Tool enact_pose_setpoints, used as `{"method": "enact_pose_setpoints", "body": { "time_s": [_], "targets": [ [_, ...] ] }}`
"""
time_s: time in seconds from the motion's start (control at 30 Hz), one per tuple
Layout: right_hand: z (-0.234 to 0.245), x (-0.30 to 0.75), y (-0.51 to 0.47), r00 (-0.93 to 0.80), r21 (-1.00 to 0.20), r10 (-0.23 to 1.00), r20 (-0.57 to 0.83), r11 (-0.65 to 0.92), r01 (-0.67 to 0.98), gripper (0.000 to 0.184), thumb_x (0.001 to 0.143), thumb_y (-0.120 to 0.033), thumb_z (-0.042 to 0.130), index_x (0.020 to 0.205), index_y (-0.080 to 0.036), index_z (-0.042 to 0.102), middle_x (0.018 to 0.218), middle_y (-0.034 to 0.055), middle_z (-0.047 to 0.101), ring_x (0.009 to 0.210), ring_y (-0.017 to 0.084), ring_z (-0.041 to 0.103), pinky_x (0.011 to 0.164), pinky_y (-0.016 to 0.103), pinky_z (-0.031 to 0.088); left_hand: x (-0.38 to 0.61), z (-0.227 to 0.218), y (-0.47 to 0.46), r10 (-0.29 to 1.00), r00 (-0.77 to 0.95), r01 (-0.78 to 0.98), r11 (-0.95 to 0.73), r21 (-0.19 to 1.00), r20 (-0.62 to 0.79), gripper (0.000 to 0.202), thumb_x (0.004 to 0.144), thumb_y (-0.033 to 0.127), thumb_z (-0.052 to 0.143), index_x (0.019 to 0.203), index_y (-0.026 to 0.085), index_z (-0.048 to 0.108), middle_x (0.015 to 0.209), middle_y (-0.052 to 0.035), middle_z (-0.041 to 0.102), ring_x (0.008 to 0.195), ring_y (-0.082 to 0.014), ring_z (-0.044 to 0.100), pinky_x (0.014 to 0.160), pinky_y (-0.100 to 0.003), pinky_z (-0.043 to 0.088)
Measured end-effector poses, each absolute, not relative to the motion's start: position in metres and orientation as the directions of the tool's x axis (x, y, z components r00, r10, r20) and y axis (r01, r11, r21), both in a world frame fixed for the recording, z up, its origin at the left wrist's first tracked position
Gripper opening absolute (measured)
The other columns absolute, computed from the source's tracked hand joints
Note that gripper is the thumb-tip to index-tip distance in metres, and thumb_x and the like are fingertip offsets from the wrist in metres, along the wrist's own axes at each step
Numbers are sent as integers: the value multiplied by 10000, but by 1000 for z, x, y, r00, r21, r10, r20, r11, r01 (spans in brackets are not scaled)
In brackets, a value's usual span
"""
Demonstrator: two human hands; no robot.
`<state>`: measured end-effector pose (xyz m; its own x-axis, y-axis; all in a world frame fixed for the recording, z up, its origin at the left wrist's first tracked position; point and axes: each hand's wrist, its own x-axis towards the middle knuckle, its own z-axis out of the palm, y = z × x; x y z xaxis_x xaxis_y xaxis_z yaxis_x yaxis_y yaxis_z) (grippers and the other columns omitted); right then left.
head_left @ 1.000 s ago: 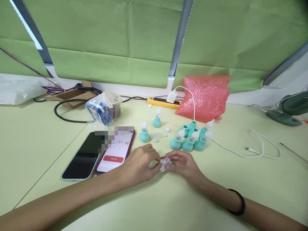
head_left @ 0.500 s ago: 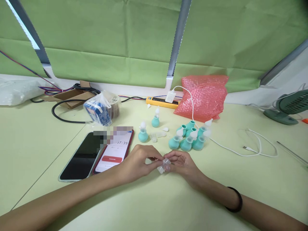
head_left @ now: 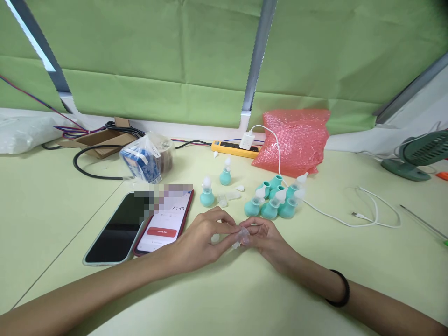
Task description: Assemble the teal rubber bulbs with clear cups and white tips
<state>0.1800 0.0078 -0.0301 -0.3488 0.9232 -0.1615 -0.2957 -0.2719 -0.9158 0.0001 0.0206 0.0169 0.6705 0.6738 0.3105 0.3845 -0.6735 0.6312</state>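
Fingertips first: left hand [head_left: 205,238] has thumb & forefinger [head_left: 234,229] pressed together on a small clear plastic piece [head_left: 242,237]. Right hand [head_left: 269,239] meets it from the other side, its fingertips [head_left: 252,231] closed on the same piece, other fingers curled under. So it's a two-handed pinch with no gap between hands and part.

The piece sits dead centre where the hands meet, just above the pale green table [head_left: 224,298], front-middle of the view. Its long axis seems to run lower-left to upper-right, low end toward the left thumb and high end toward the right fingers. It's too small & see-through to be sure. Neither hand is nearer, both are touching it.

A whitish bit [head_left: 215,238] shows under the left palm, can't tell what it is.

Moving outward, a cluster of teal rubber bulbs [head_left: 272,201] w/ white tips stands just beyond the right hand. Two single bulbs [head_left: 207,196] stand beyond the left hand, w/ loose clear parts [head_left: 229,196] between them. A red-cased phone [head_left: 167,223] w/ its screen lit lies left of the left hand, touching a dark phone [head_left: 115,228]. At the far edge are a pink bubble-wrap bag [head_left: 292,140] and a yellow power strip [head_left: 234,148], and a white cable [head_left: 350,215] trails off to the right. There's a black band [head_left: 338,289] on the right wrist.
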Motion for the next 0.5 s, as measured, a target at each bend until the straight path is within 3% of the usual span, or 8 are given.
{"method": "enact_pose_setpoints", "body": {
  "time_s": [0.33, 0.5],
  "targets": [
    [-32, 181, 9, -337, -892, 924, -180, -298, -341, 248, 564, -170, 732, 730, -176, 549, 694, 0, 686, 635, 111, 621, 671, 256, 456, -3, 30, 21, 674, 734, 456, -582, 673, 85, 289, 814, 174, 428, 1041, 272, 578, 880, -19, 434, 790, -129, 464, 714, -264, 384],
    [-31, 182, 9, -333, -894, 926, -176, -292, -340, 238, 573, -163, 727, 721, -181, 543, 653, -23, 677, 619, 92, 614, 658, 228, 449, -2, 30, 22, 655, 752, 426, -567, 705, 73, 322, 804, 124, 415, 1042, 270, 574, 833, -6, 421, 749, -119, 445, 675, -244, 369]
  ]
}}
